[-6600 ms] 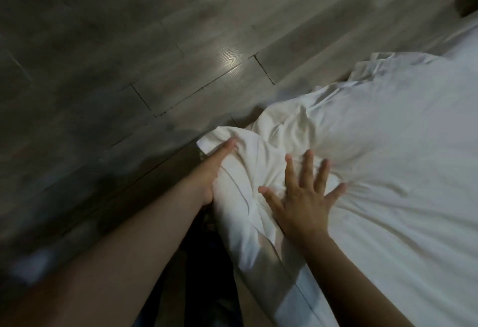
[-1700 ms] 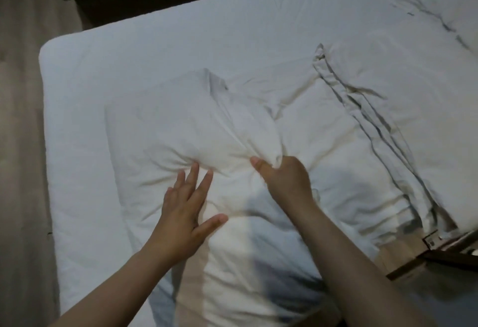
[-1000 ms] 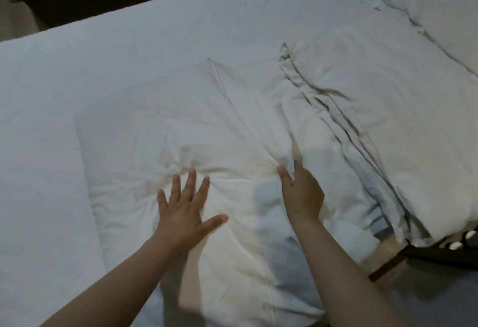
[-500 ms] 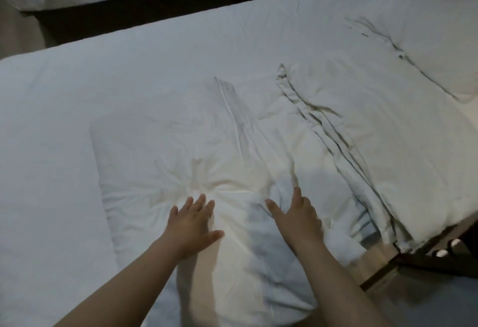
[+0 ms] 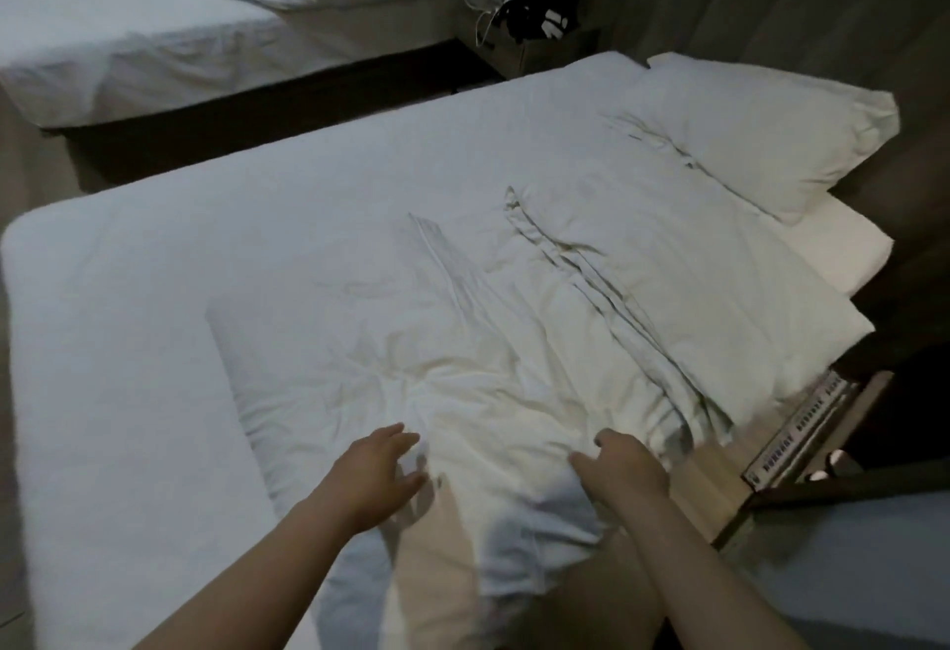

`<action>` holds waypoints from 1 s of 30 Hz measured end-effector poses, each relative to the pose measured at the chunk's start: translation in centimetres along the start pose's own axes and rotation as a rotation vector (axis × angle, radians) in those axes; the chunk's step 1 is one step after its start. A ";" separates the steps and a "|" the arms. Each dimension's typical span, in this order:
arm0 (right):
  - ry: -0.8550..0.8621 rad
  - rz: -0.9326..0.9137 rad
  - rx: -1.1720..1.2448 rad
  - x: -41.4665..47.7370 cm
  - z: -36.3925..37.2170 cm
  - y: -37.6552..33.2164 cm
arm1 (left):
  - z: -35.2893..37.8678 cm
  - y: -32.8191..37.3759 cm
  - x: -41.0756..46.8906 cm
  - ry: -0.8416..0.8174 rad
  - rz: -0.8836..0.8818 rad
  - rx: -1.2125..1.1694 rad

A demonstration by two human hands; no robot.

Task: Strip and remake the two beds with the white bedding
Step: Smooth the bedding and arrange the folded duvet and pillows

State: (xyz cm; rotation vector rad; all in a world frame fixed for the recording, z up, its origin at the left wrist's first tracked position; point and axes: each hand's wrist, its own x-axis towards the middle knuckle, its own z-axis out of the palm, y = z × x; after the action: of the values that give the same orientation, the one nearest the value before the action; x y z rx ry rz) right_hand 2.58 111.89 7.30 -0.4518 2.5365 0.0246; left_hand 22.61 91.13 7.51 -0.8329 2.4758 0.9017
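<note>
**Left hand (image 5: 378,469), right hand (image 5: 619,464) settle on folded duvet (image 5: 462,341)**

The left hand lies open with straight fingers, holding nothing. The right hand sits knuckles-up on the duvet at 5 o'clock. Its fingertips are tucked from sight, so whether it grips cannot be told. Moments ago that hand pinched up a ridge of cloth. The ridge is now flat and both hands have slid nearer, so smoothing looks nearly done. A pillow (image 5: 761,135) sits at 2 o'clock. The second bed (image 5: 154,47), at 11 o'clock, carries heaped bedding. The duvet's near end is cut off, and the dark clutter (image 5: 540,16) at 1 o'clock is unreadable.
</note>
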 end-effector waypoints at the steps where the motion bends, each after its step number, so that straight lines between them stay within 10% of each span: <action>1: -0.007 -0.002 0.014 -0.9 0.1 0.2 | -0.2 0.1 -0.8 0.008 0.013 -0.006; 16: 0.092 0.002 0.266 -13.5 2.6 -1.0 | -0.5 -0.4 -11.4 0.098 0.117 -0.025; 30: -0.044 -0.132 0.351 -2.9 -0.1 6.5 | 2.5 7.9 -4.7 0.072 0.018 -0.007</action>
State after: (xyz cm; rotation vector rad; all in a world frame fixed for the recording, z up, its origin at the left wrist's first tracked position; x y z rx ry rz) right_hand 2.74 118.96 8.46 -0.4682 2.3950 -0.4476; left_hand 21.46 99.56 11.72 -0.8619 2.5469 0.9022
